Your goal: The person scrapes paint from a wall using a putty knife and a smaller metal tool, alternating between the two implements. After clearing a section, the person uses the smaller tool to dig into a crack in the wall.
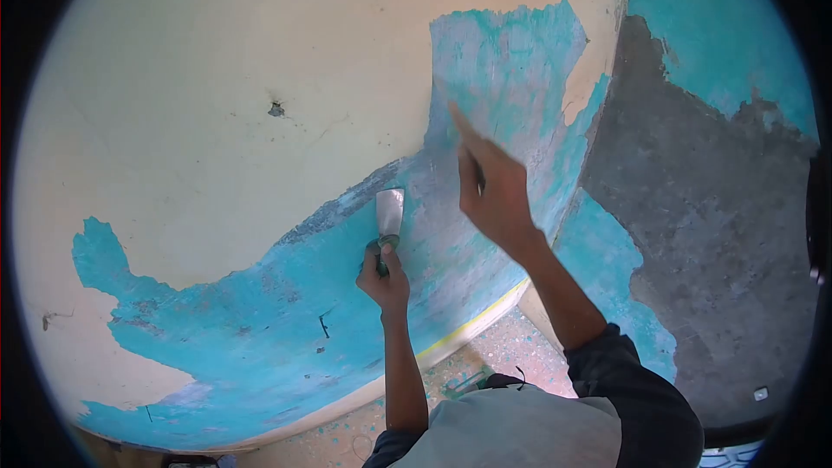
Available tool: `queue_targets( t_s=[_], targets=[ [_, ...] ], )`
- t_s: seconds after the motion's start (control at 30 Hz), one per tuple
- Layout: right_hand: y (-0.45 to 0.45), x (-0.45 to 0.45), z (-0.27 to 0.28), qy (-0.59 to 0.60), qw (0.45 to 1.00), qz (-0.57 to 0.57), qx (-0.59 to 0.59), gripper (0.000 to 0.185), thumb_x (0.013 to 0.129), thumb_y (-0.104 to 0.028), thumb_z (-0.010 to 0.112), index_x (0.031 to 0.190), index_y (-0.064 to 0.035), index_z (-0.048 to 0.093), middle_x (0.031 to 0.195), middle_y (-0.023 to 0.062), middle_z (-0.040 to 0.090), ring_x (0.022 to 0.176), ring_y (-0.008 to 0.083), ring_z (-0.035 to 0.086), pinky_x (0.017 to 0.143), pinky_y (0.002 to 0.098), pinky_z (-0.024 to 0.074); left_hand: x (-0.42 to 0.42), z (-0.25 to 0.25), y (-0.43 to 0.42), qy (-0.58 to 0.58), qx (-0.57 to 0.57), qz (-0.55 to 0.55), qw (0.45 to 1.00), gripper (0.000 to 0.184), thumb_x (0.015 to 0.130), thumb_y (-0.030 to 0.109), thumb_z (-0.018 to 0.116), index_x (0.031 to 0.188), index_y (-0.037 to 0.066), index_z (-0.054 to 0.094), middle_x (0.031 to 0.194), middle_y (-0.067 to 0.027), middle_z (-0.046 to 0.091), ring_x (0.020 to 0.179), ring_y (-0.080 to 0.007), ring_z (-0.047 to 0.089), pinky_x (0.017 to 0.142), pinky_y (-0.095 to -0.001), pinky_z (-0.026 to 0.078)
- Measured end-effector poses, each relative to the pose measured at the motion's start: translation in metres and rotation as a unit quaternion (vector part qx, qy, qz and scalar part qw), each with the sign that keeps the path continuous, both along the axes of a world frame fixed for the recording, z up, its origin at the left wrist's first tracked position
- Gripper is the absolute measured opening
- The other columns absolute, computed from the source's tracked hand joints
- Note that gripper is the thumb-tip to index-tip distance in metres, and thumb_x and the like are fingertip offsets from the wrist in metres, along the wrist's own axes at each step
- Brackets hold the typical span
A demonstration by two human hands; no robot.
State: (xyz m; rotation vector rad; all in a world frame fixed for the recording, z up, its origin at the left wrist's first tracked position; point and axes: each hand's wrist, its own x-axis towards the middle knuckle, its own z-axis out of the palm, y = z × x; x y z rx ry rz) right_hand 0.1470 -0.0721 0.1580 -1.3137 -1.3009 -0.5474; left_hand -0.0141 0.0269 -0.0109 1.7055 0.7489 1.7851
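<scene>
My left hand (383,277) is closed around the green handle of a putty knife (390,212). Its wide metal blade points up, in front of the turquoise part of the wall (286,303). Higher and to the right, my right hand (498,191) is closed on a dark-handled scraper (479,177), with the index finger stretched forward along it. The scraper's front end is thin and blurred, near the left edge of the bared bluish-grey patch (511,61). Whether it touches the wall I cannot tell.
Cream paint (217,78) covers the upper left wall, with a small hole (276,109) in it. A corner separates the right wall, part turquoise, part dark grey (702,208). Paint flakes lie on the speckled floor (511,342). A small white object (761,394) shows at lower right.
</scene>
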Motion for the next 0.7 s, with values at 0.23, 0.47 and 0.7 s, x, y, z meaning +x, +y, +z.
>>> queue_targets(
  t_s=[0.23, 0.47, 0.7],
  targets=[
    [0.002, -0.008, -0.027, 0.023, 1.0, 0.016, -0.002, 0.058, 0.1, 0.005, 0.061, 0.155, -0.0113, 0.057, 0.071, 0.0068, 0.053, 0.057, 0.0131, 0.044, 0.054, 0.0288, 0.042, 0.0, -0.006, 0.005, 0.012, 0.011, 0.013, 1.0, 0.033, 0.111, 0.024, 0.06, 0.092, -0.002, 0.068, 0.062, -0.0024, 0.059, 0.054, -0.0065, 0.052, 0.05, -0.026, 0.038],
    [-0.008, -0.008, -0.033, 0.011, 0.999, 0.006, -0.052, 0.063, 0.098, 0.005, 0.063, 0.158, -0.0115, 0.053, 0.072, 0.0112, 0.055, 0.055, 0.0207, 0.053, 0.054, 0.0347, 0.0461, 0.0, -0.004, 0.003, 0.014, 0.005, 0.01, 1.0, 0.032, 0.11, 0.023, 0.06, 0.091, -0.001, 0.068, 0.062, -0.0024, 0.06, 0.054, -0.0068, 0.052, 0.051, -0.0257, 0.038],
    [-0.012, -0.003, -0.009, 0.013, 0.998, 0.008, -0.066, 0.058, 0.1, 0.004, 0.062, 0.156, -0.0127, 0.057, 0.07, 0.0069, 0.054, 0.056, 0.0131, 0.046, 0.053, 0.0309, 0.0429, 0.003, -0.007, 0.004, 0.007, 0.006, 0.019, 1.0, 0.034, 0.11, 0.027, 0.061, 0.092, -0.001, 0.069, 0.061, -0.0023, 0.06, 0.054, -0.0067, 0.053, 0.05, -0.0259, 0.037]
  ],
)
